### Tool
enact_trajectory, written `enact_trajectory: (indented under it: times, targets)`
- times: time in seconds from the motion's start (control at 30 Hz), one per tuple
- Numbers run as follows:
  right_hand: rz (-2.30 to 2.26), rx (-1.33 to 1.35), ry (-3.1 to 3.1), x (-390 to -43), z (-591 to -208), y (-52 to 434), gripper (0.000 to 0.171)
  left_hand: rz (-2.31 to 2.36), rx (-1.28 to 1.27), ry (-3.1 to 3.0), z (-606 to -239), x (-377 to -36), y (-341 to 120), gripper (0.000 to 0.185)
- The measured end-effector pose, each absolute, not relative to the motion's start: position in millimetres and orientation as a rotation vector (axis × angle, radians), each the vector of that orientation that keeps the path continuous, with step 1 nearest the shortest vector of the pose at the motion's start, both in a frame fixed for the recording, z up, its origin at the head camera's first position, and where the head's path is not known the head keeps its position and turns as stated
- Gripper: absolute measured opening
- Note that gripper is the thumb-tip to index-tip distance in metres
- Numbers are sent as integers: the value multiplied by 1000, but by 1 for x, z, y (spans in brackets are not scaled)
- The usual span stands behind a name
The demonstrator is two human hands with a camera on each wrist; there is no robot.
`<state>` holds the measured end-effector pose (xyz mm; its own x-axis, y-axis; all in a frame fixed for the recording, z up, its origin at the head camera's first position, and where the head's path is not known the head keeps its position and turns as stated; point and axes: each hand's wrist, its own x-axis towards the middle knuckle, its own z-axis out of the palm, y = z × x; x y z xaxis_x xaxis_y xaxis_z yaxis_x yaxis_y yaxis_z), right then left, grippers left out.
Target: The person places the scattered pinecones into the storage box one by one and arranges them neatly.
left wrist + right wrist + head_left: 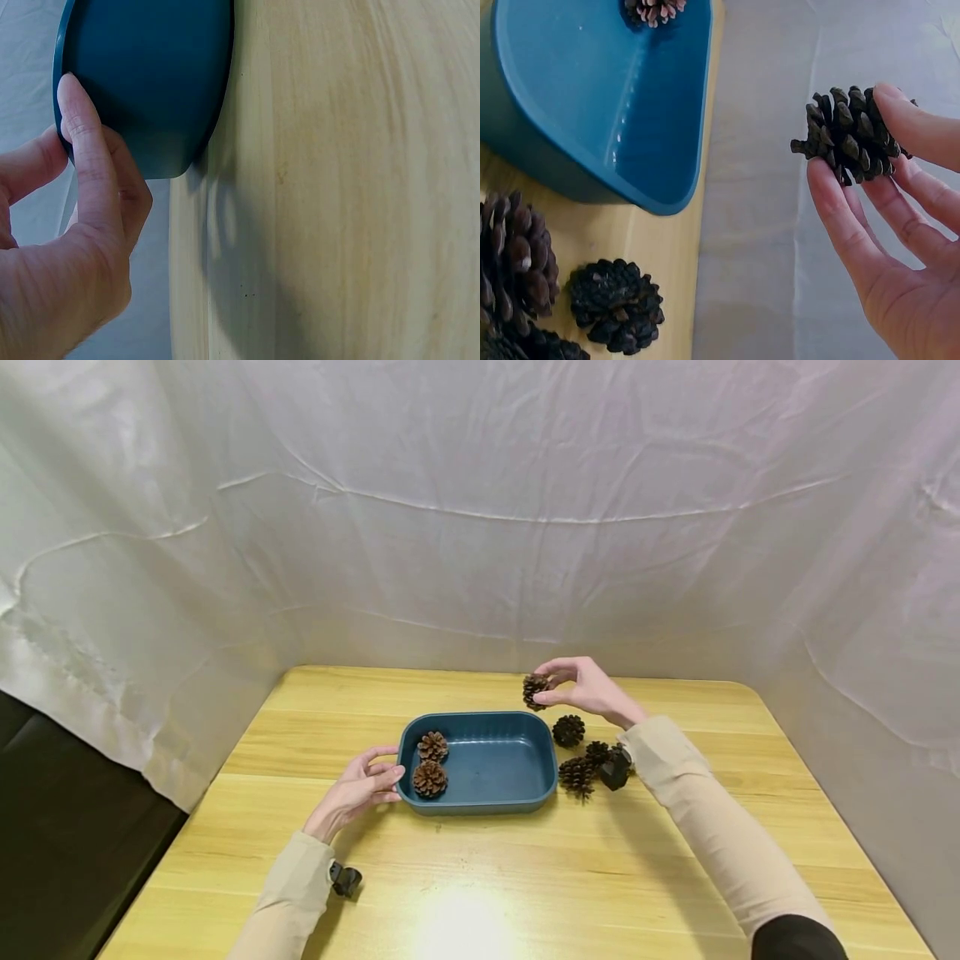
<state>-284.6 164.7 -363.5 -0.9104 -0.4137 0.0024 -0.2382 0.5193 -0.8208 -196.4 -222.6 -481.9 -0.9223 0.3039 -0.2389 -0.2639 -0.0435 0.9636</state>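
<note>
A blue rectangular tub (480, 810) stands on the wooden table, with two brown pine cones inside at its left end, one (432, 747) behind the other (430, 779). My left hand (367, 785) grips the tub's left rim, thumb on one side of the wall and fingers on the other, as the left wrist view shows. Above the tub's back right corner, my right hand (588, 689) holds a pine cone (851, 135) between thumb and fingers, raised off the table. Right of the tub lie several more pine cones, among them a dark one (568, 731) and a larger one (577, 776).
The light wooden table (525, 877) ends at a pale hanging cloth (480, 568) behind and at both sides. A dark surface (67, 802) lies beyond the table's left edge. A black wrist camera (617, 767) on the right arm partly covers the loose pine cones.
</note>
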Motion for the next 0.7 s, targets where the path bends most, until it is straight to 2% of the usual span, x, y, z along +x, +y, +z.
enact_trajectory:
  times: [0.7]
  targets:
    - [-1336, -533, 2423, -292, -375, 121, 45, 2030, 22, 1847, -482, -197, -223, 59]
